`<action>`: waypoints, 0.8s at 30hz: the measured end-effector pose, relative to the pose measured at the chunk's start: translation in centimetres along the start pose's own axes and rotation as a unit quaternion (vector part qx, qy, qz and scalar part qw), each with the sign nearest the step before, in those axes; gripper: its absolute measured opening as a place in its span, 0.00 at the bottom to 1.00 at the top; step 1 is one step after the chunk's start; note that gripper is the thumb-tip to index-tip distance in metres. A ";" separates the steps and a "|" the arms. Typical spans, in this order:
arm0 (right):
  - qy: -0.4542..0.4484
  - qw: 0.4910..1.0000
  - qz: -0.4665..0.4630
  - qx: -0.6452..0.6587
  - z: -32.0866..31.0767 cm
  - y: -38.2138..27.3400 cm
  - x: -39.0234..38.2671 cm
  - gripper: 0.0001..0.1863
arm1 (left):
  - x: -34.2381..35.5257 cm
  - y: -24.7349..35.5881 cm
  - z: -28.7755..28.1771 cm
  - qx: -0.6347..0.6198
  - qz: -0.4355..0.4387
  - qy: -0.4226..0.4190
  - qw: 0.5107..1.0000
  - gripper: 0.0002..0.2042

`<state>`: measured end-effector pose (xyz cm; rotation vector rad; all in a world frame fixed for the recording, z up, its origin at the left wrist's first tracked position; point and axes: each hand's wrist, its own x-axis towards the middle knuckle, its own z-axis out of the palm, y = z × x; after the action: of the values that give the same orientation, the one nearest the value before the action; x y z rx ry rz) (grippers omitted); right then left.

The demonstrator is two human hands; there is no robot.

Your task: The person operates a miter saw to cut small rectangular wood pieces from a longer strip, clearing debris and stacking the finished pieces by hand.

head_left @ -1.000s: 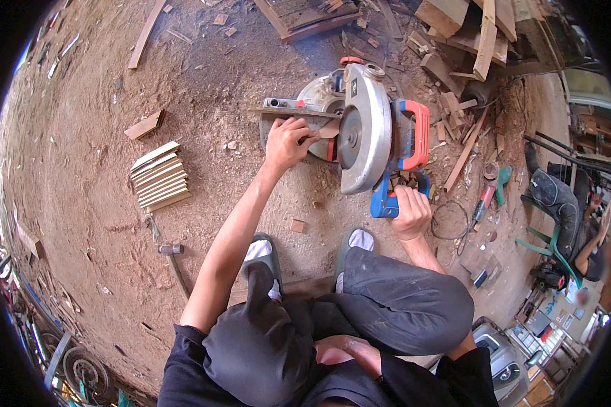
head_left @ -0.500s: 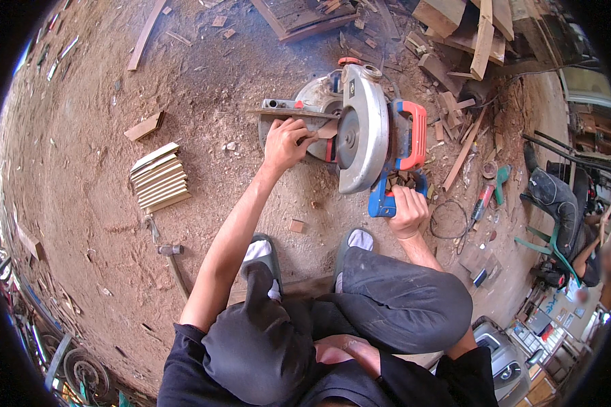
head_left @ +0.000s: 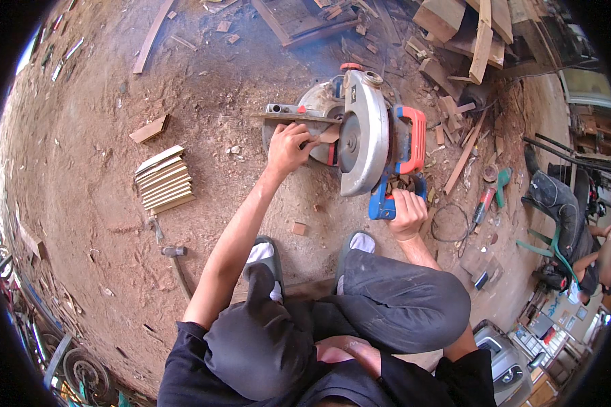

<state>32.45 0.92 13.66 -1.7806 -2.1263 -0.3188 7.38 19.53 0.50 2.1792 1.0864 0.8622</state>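
A chop saw (head_left: 360, 136) with a silver blade guard and a red-orange handle stands on the dirt floor in front of me. My left hand (head_left: 292, 146) is closed on a small wood piece (head_left: 329, 134), pressed near the metal fence (head_left: 271, 117), just left of the blade guard. My right hand (head_left: 406, 214) is wrapped round the saw's blue handle (head_left: 381, 201), below the red-orange one. The blade's cutting edge is mostly hidden by the guard.
Stacked wood strips (head_left: 163, 178) and a hammer (head_left: 175, 251) lie left. Offcuts (head_left: 441, 20) lie top right. An angle grinder (head_left: 483, 203) with a looped cord lies right. A person (head_left: 584, 261) sits at the far right; bicycles (head_left: 81, 366) are lower left. My feet are below the saw.
My hands keep their grips on the wood piece and handle. The scene has shifted slightly down in view, and the person at the far right has changed arm and head position.
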 end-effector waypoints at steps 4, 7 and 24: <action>-0.003 1.000 0.002 -0.008 -0.3 0.1 0.0 0.12 | 0.1 0.2 0.5 -0.001 -0.006 0.000 1.000 0.09; -0.001 1.000 -0.003 -0.013 -0.4 0.3 -0.1 0.11 | 0.2 0.1 0.8 0.004 -0.001 -0.001 1.000 0.08; 0.018 1.000 0.004 -0.009 0.8 -0.1 -0.5 0.10 | 0.0 0.3 -0.4 -0.001 0.004 0.014 1.000 0.11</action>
<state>32.29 0.78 12.74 -1.7798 -2.0965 -0.3655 7.22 19.52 0.96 2.1771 1.0908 0.8991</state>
